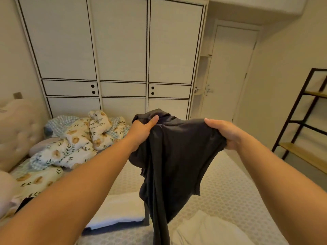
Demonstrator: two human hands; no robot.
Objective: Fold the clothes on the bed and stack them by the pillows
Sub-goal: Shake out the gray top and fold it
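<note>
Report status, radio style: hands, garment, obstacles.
Left hand and right hand both grip dark garment, held up over bed. Unfolded. White clothes lie beneath.

Bed [230, 188] — quilt [77, 138], white clothes [122, 209]

Only 1 view here — a wide-angle camera worn on the person's head, facing forward and slightly down across the bed [230, 188] toward the wardrobe [120, 55]. Both forearms reach out close beneath the lens; straight lines bow near the edges — probably lens distortion.
</note>
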